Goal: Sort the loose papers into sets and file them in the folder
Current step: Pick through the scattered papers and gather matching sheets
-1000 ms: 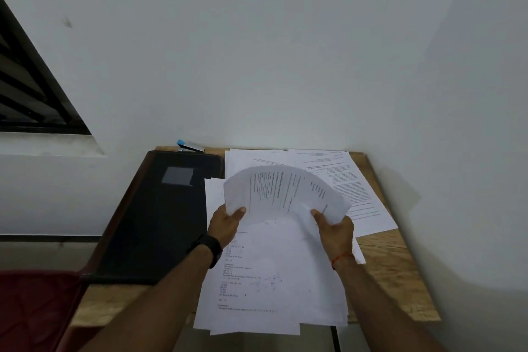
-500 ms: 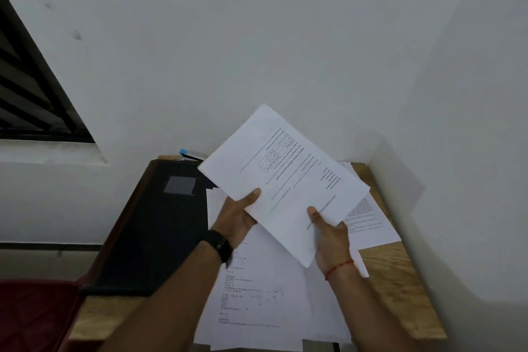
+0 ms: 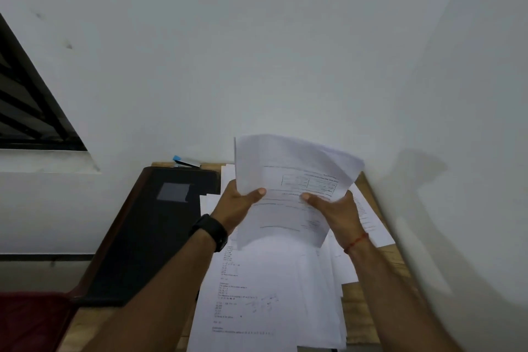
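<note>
A small set of printed sheets (image 3: 288,180) is lifted above the table, its top curling away from me. My left hand (image 3: 237,204) grips its left edge, thumb on the front. My right hand (image 3: 331,208) grips its right lower part, thumb across the print. Below them several loose papers (image 3: 257,294) lie spread over the wooden table (image 3: 360,308). A closed black folder (image 3: 154,231) with a grey label lies flat on the left of the table, apart from both hands.
A blue-capped object (image 3: 185,161) lies at the table's back edge against the white wall. A second wall closes the right side. A red seat (image 3: 31,320) is at lower left, and a dark window (image 3: 25,106) is on the left.
The sheets in my hands have turned from a slanted hold to a more upright one, and their top now bends backward. Both hands stay on the sheets.
</note>
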